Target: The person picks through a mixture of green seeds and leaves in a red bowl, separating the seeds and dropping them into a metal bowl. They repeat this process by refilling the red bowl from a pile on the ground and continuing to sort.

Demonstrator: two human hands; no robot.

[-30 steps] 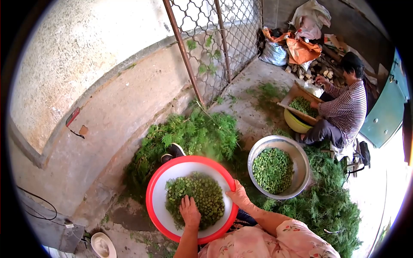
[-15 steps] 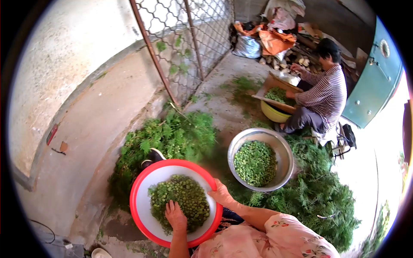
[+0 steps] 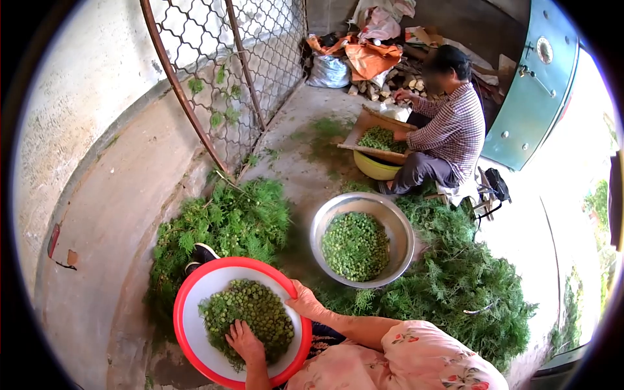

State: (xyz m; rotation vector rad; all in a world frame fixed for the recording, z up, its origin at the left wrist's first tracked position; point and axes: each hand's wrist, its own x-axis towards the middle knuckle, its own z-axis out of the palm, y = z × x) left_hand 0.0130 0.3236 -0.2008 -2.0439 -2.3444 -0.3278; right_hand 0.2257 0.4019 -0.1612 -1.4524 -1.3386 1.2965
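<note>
A white basin with a red rim sits tilted in front of my pink flowered shirt, holding a heap of small green cones or berries mixed with leaf bits. My left hand rests on this heap, fingers stretched and slightly apart. On the far side of the basin, my right hand grips the red rim, thumb over the inside and fingers hidden outside. Just beyond it stands a metal bowl holding more of the same green pieces.
Cut green branches lie left, with a larger pile right. A co-worker sits beyond, handling a tray of green pieces over a yellow basin. Metal lattice, stacked firewood and a teal door stand behind.
My view has swung to the right, so the surroundings appear farther left. My left hand stays on the green pieces and my right hand keeps hold of the rim.
</note>
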